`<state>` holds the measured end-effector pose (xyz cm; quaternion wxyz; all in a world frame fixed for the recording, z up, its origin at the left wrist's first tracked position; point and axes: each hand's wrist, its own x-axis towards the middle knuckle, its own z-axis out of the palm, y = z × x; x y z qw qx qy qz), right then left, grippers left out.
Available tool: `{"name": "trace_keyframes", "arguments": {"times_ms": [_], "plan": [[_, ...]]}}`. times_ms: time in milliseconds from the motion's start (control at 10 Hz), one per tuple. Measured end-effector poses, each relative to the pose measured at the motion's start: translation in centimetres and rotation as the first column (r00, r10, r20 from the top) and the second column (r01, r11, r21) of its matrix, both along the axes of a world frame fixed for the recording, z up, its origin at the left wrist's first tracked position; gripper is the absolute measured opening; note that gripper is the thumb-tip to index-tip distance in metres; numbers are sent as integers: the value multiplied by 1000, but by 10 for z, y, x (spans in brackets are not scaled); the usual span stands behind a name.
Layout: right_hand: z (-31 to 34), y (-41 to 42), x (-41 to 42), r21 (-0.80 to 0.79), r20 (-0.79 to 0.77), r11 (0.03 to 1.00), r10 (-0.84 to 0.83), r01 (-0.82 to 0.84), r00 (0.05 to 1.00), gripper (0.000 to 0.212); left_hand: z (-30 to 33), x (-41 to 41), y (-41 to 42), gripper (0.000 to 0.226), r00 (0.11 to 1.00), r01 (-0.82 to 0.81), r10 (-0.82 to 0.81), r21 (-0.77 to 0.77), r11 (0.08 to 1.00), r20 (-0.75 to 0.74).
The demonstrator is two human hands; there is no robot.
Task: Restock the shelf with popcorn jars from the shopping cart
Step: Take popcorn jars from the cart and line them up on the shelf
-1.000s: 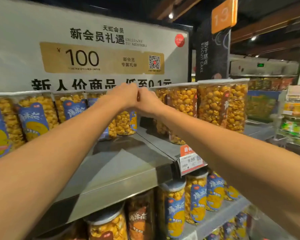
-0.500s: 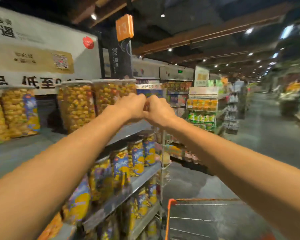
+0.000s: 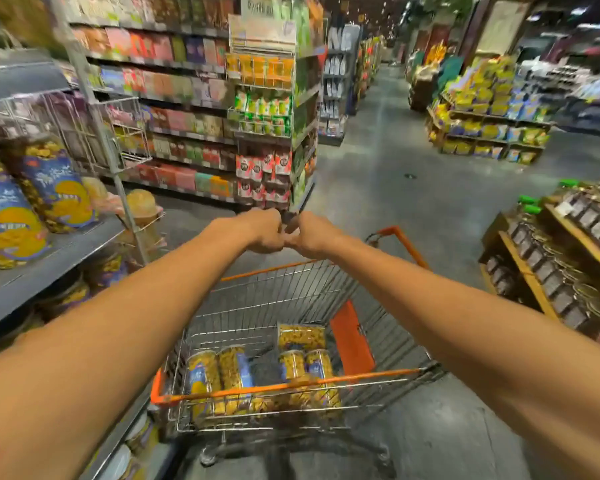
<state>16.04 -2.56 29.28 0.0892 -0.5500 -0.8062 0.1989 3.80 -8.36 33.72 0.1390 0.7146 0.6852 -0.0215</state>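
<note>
Both hands, left hand (image 3: 264, 232) and right hand (image 3: 314, 235), are curled into fists, knuckles touching, holding nothing, above the orange-rimmed shopping cart (image 3: 352, 341). Several popcorn jars (image 3: 234, 370) lie on the cart's floor; more jars stand on the grey shelf (image 3: 49, 261) at left. A wooden display rack (image 3: 548, 271) stands at right.

Stood along the far left: aisle shelving (image 3: 174, 109) packed with boxed goods. Capped its end: a rack of hanging snack packets (image 3: 269, 109). Ran between them and the right-hand displays: grey floor (image 3: 388, 188). Held dark jars, possibly, too blurred to tell: a wooden stand (image 3: 551, 258). Stacked with yellow bags beyond: a low display (image 3: 489, 109).
</note>
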Motion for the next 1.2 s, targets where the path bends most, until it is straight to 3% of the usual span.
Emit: {"name": "trace_keyframes", "arguments": {"times_ms": [100, 300, 400, 500, 600, 700, 800, 900, 1000, 1100, 1200], "plan": [[-61, 35, 3, -145, 34, 989, -16, 21, 999, 50, -56, -13, 45, 39, 999, 32, -32, -139, 990, -4], [-189, 108, -18, -339, 157, 939, 0, 54, 988, 39, -183, -36, 138, 22, 999, 14, -3, -262, 965, 42], [-258, 143, -26, -398, 199, 915, 20, 62, 980, 20, -264, -34, 169, 22, 997, 4, 21, -340, 940, 68], [-347, 171, -30, -460, 252, 884, 44, 80, 967, 35, -362, -34, 185, 32, 989, -37, 99, -451, 892, 114], [-418, 191, -24, -493, 301, 866, 86, 78, 950, 36, -429, -33, 189, 25, 940, -130, 278, -543, 830, 200], [-492, 210, -13, -444, 340, 890, 62, 102, 938, 34, -515, -35, 198, 37, 819, -263, 505, -604, 752, 272], [-552, 227, -12, -456, 334, 884, 63, 103, 940, 37, -583, -29, 206, 72, 754, -306, 610, -692, 654, 243], [-572, 242, -16, -516, 372, 850, 110, 107, 922, 55, -636, -14, 214, 94, 728, -172, 634, -825, 539, 262], [-588, 245, -7, -537, 399, 842, 202, 49, 894, 93, -637, 10, 208, 76, 672, -181, 706, -875, 449, 223], [-596, 249, -1, -465, 493, 885, 246, 13, 835, 105, -658, 26, 190, 85, 469, -368, 862, -845, 387, 191], [-604, 250, 1, -498, 501, 867, 280, 7, 819, 92, -691, 33, 185, 112, 203, -379, 938, -861, 340, 281]]}}
